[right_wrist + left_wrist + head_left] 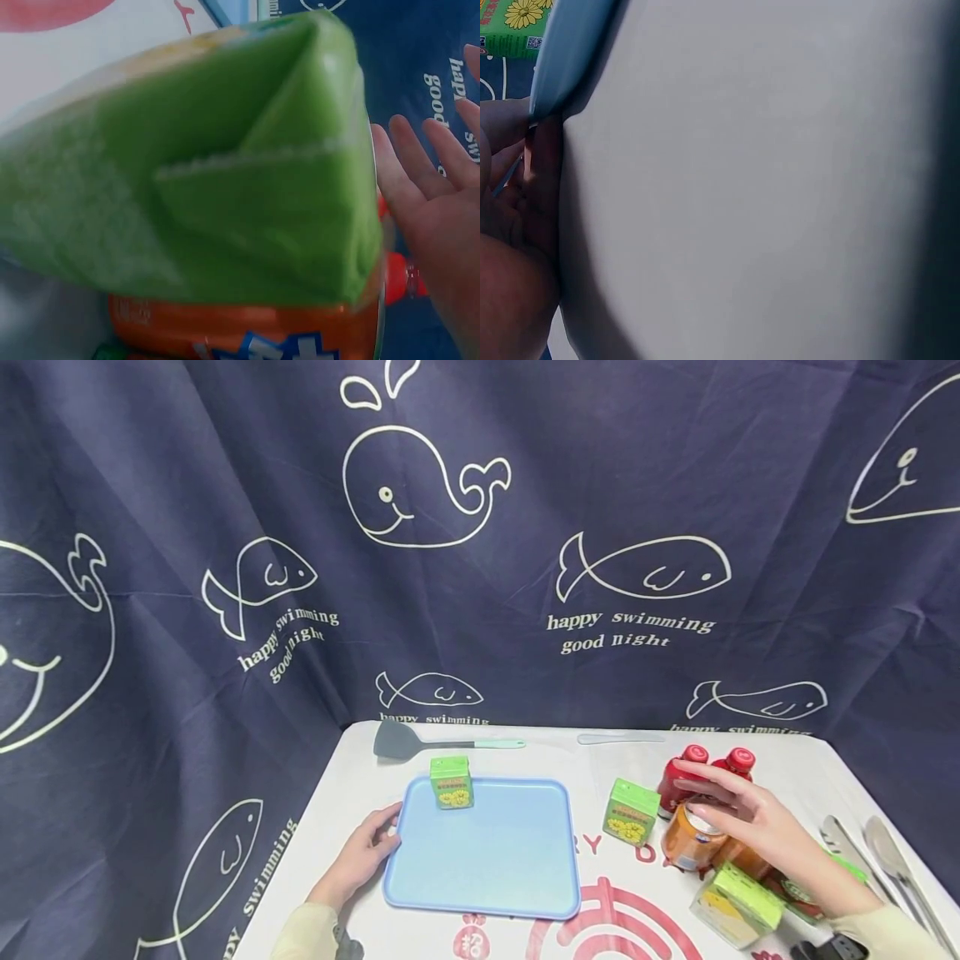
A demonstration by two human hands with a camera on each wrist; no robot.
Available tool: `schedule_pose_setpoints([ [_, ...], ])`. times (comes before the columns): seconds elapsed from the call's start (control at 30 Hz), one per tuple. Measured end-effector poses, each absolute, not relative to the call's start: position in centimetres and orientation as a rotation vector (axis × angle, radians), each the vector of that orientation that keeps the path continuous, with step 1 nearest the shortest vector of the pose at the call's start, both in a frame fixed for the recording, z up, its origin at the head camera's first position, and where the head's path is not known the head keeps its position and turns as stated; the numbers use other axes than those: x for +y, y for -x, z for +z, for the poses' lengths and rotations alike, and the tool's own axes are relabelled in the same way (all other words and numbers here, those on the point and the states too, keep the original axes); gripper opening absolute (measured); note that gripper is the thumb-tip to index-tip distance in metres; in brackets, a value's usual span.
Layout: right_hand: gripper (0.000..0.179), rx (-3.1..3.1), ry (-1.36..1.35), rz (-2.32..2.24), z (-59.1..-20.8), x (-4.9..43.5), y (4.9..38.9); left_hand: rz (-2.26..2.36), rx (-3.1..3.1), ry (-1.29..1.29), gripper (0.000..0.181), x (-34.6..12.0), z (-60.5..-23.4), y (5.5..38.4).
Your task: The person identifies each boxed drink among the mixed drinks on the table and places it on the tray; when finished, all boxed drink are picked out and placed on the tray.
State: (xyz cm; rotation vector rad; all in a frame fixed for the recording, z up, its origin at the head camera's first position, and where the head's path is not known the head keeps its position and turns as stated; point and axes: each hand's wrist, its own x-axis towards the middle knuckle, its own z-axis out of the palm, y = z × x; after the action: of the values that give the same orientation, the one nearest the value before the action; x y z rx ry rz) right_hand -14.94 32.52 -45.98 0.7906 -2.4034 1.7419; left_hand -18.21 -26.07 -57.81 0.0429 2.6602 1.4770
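Note:
My left hand (363, 852) pinches the left rim of a light blue tray (480, 860); in the left wrist view its fingers lie at the blue rim (574, 52). A green drink carton with yellow flowers (452, 783) stands at the tray's back left. My right hand (757, 814), fingers spread and extended, hovers over an orange drink can (686, 842) and two red-capped bottles (673, 787), partly covering them. In the right wrist view the hand (442, 202) holds nothing, and a green carton (262, 195) fills the foreground.
Another flowered green carton (632, 814) stands between the tray and the cans. A green-yellow carton (738, 902) sits nearer the front. Metal utensils (892, 852) lie along the right edge. A spatula (427, 743) and a pale knife (618, 737) lie at the back.

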Motion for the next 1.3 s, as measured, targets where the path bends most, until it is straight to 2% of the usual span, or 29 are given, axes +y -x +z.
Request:
schedule_pose_setpoints([
  [0.47,0.057,-2.518,-0.555,1.633,-46.3,35.5,13.3,1.449,2.672,-0.065,0.055,-26.4,-58.1,18.6],
  [0.63,0.057,-2.494,-0.553,1.663,-46.2,36.2,13.0,1.45,2.654,-0.03,0.055,-26.3,-58.1,18.5],
  [0.83,0.062,-2.502,-0.549,1.494,-46.4,37.0,12.5,1.466,2.639,-0.019,0.054,-26.2,-58.0,18.4],
  [1.3,0.061,-2.547,-0.475,1.39,-46.6,39.2,11.8,1.457,2.664,-0.026,0.054,-26.2,-58.3,18.3],
])
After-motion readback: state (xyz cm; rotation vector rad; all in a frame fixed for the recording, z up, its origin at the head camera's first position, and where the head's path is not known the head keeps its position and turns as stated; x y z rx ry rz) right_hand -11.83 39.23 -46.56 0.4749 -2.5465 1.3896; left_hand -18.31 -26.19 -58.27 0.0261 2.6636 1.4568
